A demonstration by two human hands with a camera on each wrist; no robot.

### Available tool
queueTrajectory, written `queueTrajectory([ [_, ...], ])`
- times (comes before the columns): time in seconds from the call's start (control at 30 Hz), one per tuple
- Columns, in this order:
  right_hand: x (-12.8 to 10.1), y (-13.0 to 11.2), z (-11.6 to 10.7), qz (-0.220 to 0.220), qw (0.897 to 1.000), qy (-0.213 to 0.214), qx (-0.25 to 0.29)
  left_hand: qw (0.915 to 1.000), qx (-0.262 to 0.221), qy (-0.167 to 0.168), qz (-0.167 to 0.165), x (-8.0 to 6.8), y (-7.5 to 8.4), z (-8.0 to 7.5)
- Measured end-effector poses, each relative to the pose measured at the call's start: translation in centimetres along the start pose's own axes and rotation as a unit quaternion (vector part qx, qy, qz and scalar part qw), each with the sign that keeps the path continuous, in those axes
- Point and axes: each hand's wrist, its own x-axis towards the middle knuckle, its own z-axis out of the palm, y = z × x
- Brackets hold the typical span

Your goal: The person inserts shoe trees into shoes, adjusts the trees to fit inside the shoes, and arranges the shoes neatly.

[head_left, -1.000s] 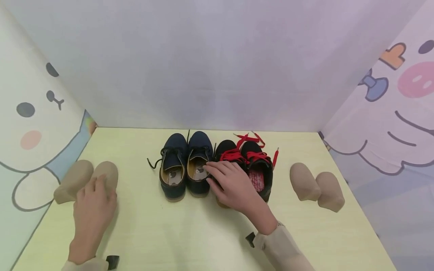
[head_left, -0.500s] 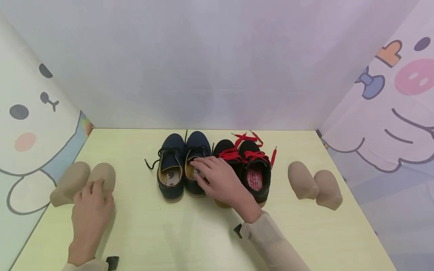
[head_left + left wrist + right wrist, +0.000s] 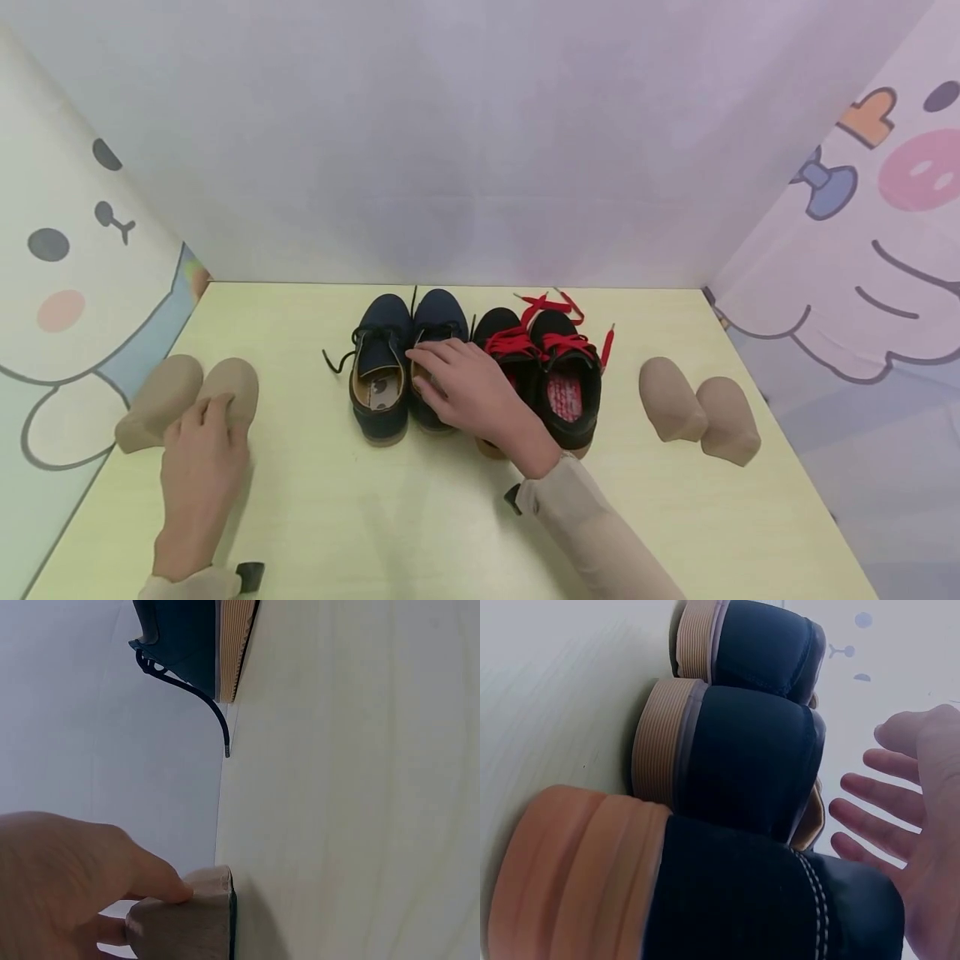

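Note:
My left hand (image 3: 202, 457) rests at the near end of a smooth beige toe-shaped block (image 3: 236, 385), the right one of a pair. In the left wrist view the thumb presses one side of that block (image 3: 180, 926) and the fingers curl at the other, pinching it on the table. A navy lace-up shoe (image 3: 435, 310) stands upright beside its mate (image 3: 385, 312). Over its opening hovers my right hand (image 3: 468, 387), back up, partly hiding the shoe. In the right wrist view the right-hand fingers (image 3: 881, 796) are extended and spread, holding nothing, above the navy shoes' heels (image 3: 754, 754).
A pair of black shoes (image 3: 577, 421) with red laces (image 3: 570, 343) stands just right of the navy pair, partly under my right forearm. Another beige block (image 3: 167, 396) lies at far left, and two more blocks (image 3: 667, 400) lie at the right. A pale curtain wall backs the table (image 3: 315, 517).
My right hand has moved left from above the black shoes' left side to above the right navy shoe. The left hand has stayed at the beige block.

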Motion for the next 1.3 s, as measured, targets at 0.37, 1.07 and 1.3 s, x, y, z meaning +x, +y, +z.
queueTrajectory([
  [0.37, 1.3, -0.4, 0.5, -0.007, 1.000, -0.021, -0.008, 0.9989, -0.029, 0.034, 0.013, -0.3, 0.5, -0.1],
  [1.07, 3.4, -0.7, 1.9, -0.008, 0.995, -0.042, -0.089, 0.9962, -0.024, 0.079, 0.030, -2.1, 4.0, -2.1],
  [1.3, 3.8, -0.7, 2.2, -0.003, 0.994, -0.050, -0.100, 0.9962, -0.028, 0.079, 0.024, -2.4, 5.2, -2.8],
])
